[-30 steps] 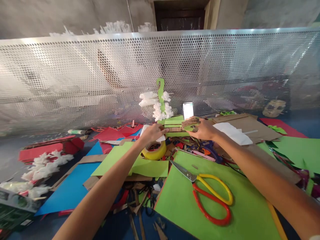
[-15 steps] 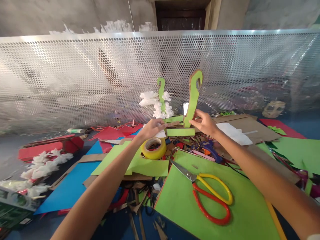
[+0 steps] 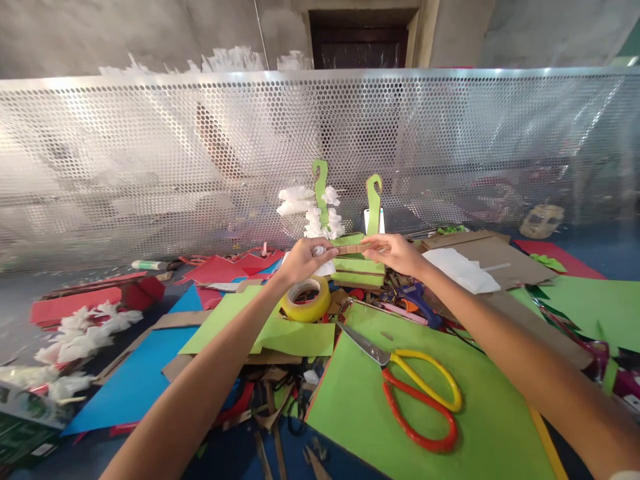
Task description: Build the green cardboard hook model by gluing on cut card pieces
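Now that the hooked green piece stands upright beyond the grip, left hand and right hand pinch a cardboard strip between them, indicating a bracing stage.

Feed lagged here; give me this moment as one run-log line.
left hand: pinching brown cardboard strip | right hand: pinching strip's other end | behind: two upright green hook-shaped cardboard posts | near: yellow tape roll, red-yellow scissors
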The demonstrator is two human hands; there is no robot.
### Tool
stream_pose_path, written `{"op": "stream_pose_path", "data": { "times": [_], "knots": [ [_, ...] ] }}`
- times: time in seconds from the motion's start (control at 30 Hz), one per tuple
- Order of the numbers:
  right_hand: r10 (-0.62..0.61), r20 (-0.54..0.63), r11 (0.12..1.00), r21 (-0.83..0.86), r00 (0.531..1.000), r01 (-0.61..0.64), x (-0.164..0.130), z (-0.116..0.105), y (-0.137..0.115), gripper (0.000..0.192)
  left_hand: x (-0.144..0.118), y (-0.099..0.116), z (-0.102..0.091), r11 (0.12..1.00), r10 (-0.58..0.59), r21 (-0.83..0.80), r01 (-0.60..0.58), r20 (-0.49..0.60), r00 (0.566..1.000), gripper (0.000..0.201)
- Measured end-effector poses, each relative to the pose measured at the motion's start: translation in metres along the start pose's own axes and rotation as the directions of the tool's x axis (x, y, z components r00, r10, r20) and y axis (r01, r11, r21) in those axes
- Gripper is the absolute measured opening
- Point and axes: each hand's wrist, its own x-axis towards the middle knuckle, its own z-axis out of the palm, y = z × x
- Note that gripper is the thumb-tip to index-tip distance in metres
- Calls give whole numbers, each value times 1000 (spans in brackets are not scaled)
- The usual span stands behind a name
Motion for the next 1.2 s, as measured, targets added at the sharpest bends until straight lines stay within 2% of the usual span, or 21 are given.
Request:
{"op": "stream_pose_path", "data": {
  "times": [0.07, 0.13, 0.2, 0.3, 0.37, 0.43, 0.53, 0.6, 0.7, 0.8, 0.87, 0.97, 1.03, 1.1, 1.13, 1.17, 1.2],
  "knots": [
    [12, 15, 1000, 22, 1000, -12, 0, 5, -7, 40, 0, 1, 1, 1000, 18, -18, -17, 13, 1000, 36],
    [-25, -39, 999, -21, 999, 24, 0, 11, -11, 39, 0, 1, 2, 998, -4, -69, 7, 40, 999, 36],
    [-109, -119, 988, -126, 987, 94, -1, 15, -14, 33, 1, -1, 4, 979, -76, -182, 94, 99, 992, 37],
    [-250, -225, 938, -298, 942, 178, -5, 19, -19, 20, 2, -1, 8, 896, -185, -368, 251, 205, 961, 41],
    [-284, -237, 920, -342, 929, 193, -7, 20, -22, 15, 2, 4, 9, 875, -200, -399, 275, 220, 955, 42],
    [-236, -201, 942, -286, 951, 174, -6, 18, -22, 15, 2, 11, 8, 909, -174, -349, 227, 177, 969, 42],
    [-109, -104, 988, -118, 989, 97, -3, 15, -19, 22, 1, 20, 4, 976, -76, -198, 95, 103, 992, 41],
    [-54, -84, 998, -37, 995, 51, -2, 15, -17, 28, 0, 21, 2, 988, -31, -147, 47, 109, 994, 42],
    [-34, -116, 999, 25, 993, 37, -1, 18, -17, 32, -1, 18, 3, 952, -74, -281, 126, 188, 979, 44],
    [-54, -163, 997, 52, 985, 63, -3, 24, -24, 33, -1, 15, 6, 831, -162, -485, 273, 259, 952, 47],
    [-47, -180, 995, 76, 983, 62, -4, 26, -27, 35, -1, 15, 7, 787, -192, -537, 305, 257, 947, 50],
    [-7, -151, 996, 86, 988, 20, -2, 23, -21, 40, 0, 11, 4, 867, -186, -425, 259, 205, 961, 50],
    [37, -223, 998, 55, 974, -25, 1, 17, -6, 41, 0, 1, -1, 928, -184, -297, 225, 159, 970, 50],
    [108, -412, 993, 9, 905, -115, 4, 10, 14, 40, 1, -12, -6, 943, -219, -230, 241, 118, 969, 51],
    [158, -469, 983, -7, 869, -182, 6, 7, 25, 43, 2, -20, -8, 942, -244, -213, 261, 106, 964, 52],
    [216, -482, 970, 7, 849, -243, 7, 5, 34, 46, 2, -28, -10, 940, -262, -195, 279, 110, 959, 52],
    [271, -450, 957, 35, 851, -287, 8, 4, 42, 49, 2, -34, -11, 939, -273, -183, 291, 120, 955, 53]
  ]
}}
